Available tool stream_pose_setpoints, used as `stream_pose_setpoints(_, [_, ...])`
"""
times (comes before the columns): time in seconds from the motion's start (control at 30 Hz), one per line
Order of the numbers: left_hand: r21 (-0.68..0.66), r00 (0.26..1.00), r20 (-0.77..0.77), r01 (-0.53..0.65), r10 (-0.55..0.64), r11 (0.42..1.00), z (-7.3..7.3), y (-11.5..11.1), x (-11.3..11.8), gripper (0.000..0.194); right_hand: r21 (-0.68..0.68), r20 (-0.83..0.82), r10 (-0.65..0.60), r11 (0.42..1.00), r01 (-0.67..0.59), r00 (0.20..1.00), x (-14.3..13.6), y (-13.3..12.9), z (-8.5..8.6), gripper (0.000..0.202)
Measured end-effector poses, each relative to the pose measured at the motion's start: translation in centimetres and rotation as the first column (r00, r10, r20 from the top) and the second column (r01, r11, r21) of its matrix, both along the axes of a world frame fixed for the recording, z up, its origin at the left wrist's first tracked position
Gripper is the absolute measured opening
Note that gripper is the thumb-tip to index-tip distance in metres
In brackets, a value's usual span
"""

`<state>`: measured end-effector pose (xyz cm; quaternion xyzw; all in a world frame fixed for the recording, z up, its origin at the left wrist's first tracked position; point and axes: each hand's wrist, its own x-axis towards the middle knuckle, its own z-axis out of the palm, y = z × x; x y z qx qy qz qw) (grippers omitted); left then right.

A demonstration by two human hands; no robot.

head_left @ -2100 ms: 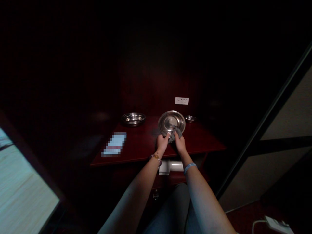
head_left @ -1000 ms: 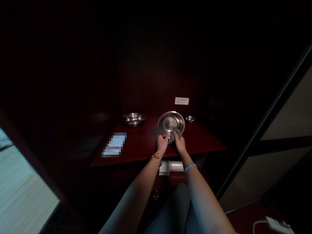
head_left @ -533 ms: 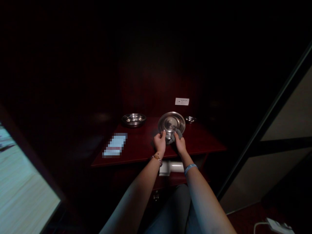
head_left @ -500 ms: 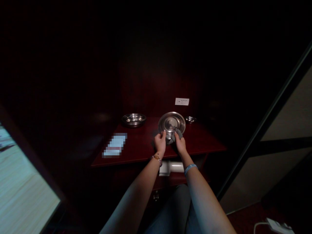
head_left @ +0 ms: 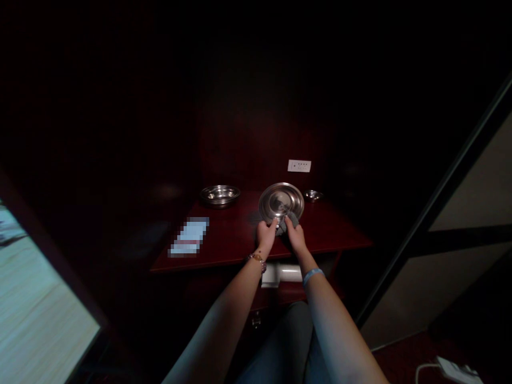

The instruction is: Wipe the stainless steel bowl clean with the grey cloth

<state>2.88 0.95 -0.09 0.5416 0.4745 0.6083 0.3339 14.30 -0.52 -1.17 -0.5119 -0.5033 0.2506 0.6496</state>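
A round steel plate is held tilted up above the dark red table, its inner face towards me. My left hand grips its lower rim, thumb on the front and the other fingers hidden behind. My right hand is closed on a grey cloth and pinches it against the plate's lower right edge. Its fingers behind the plate are also out of sight. Stacked steel plates or shallow bowls stand at the back left, and a small steel bowl sits just right of the held plate.
The dark red table has its front edge below my wrists. A blurred pale flat item lies at its left. A white socket is on the back wall. Beneath the tabletop, a white cylindrical object rests on a shelf.
My left hand has shifted slightly right along the plate's lower rim, closer to my right hand. The plate has barely moved, and the cloth stays in my right hand.
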Motion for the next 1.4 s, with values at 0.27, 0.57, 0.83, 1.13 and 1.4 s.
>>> stream_pose_setpoints(0.27, [0.072,0.983,0.125,-0.144,0.135,0.987,-0.21,0.28,-0.12,0.030,-0.018,-0.013,0.013,1.000,-0.014,1.000,-0.26,0.00,0.02,0.048])
stream_pose_setpoints(0.57, [-0.014,0.984,-0.099,-0.149,0.147,0.989,0.13,-0.25,-0.15,0.038,-0.003,-0.043,-0.008,1.000,0.008,0.999,0.00,-0.04,0.04,0.044])
stream_pose_setpoints(0.83, [-0.127,0.955,-0.294,-0.087,0.047,0.988,0.25,-0.44,-0.24,0.043,0.007,-0.069,0.041,0.999,-0.040,0.997,-0.15,-0.39,0.44,0.043])
stream_pose_setpoints(1.13, [-0.111,0.956,-0.287,-0.099,0.063,0.989,0.08,-0.08,-0.14,0.042,0.010,-0.069,0.037,0.999,-0.037,0.997,-0.22,-0.47,0.53,0.040])
stream_pose_setpoints(1.4, [-0.077,0.988,-0.147,-0.064,0.052,0.995,0.02,0.10,-0.12,0.037,-0.007,-0.062,0.040,0.999,-0.040,0.997,-0.19,-0.30,0.31,0.044])
